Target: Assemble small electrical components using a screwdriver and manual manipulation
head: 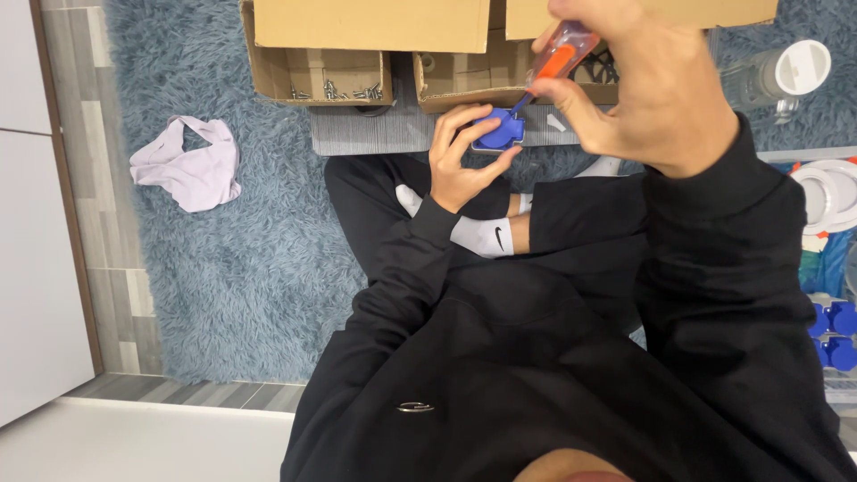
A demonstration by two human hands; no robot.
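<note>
A shaggy blue-grey pile rug [259,250] covers the middle floor. Grey wood-look plank flooring [89,178] runs at nine o'clock, beside a white smooth wall panel [27,268].

Screwdriver [558,58] tip hidden in the blue socket part [498,130], itself half covered by left hand [462,159] fingers. Right hand [647,85] cut off by the top edge. Cardboard boxes [317,71] cropped above; small screws [344,90] inside too small to tell apart. Blue parts [835,332] cut by right edge
</note>
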